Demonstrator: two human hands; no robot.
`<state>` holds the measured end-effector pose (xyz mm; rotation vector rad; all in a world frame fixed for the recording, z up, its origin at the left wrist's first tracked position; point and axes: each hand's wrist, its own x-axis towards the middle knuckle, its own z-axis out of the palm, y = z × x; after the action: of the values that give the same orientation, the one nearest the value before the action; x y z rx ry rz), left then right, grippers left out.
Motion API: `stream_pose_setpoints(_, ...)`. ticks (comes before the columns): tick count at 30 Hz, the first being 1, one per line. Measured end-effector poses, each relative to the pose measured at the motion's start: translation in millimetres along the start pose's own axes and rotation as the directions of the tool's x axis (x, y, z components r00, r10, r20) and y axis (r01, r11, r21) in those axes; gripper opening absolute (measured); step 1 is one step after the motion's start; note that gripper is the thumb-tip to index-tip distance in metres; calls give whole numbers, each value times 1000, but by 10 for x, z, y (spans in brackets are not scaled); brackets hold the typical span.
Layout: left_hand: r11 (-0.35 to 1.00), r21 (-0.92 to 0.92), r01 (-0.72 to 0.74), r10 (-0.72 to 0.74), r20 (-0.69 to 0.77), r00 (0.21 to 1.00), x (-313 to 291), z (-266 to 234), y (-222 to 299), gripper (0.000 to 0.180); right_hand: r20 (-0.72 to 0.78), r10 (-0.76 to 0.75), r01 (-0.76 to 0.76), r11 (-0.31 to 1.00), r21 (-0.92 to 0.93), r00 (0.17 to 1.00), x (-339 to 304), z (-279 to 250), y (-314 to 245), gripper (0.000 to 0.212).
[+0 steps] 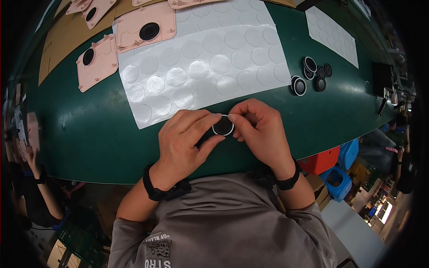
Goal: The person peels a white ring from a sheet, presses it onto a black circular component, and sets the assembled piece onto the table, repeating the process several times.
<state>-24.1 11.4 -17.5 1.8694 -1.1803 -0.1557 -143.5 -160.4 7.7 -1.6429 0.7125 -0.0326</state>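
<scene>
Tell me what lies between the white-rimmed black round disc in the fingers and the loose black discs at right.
In the head view: the right hand, then a strip of smooth green tabletop.

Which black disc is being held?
The white-rimmed disc between the left hand and right hand; other discs lie grouped farther right or on pink plates.

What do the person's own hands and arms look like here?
The left hand and right hand are gloveless. A black left wristband and a black right wristband circle the wrists, each with a bulkier black piece on its inner side. The left sleeve and right sleeve are grey, ending near the elbows.
</scene>
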Motion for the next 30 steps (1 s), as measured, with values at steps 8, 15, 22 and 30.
stream_pose_setpoints(8, 1000, 19, 0, 0, 15, 1000, -17, 20, -23, 43, -81, -59, 54, 997, -53, 995, 0, 74, -10, 5)
stream_pose_setpoints(15, 1000, 14, 23, -24, 37, 999, -13, -29, -59, 47, -94, -193, 178, 972, -151, 977, -45, 68, 37, 9)
stream_pose_setpoints(22, 1000, 19, -3, 3, 1, 1000, -34, 21, -57, 44, -112, -369, 309, 881, -358, 922, -269, 100, 110, 21)
stream_pose_setpoints(30, 999, 1, -34, 34, 22, 999, -41, 3, -78, 42, -83, -361, 315, 887, -337, 929, -235, 59, 68, 30)
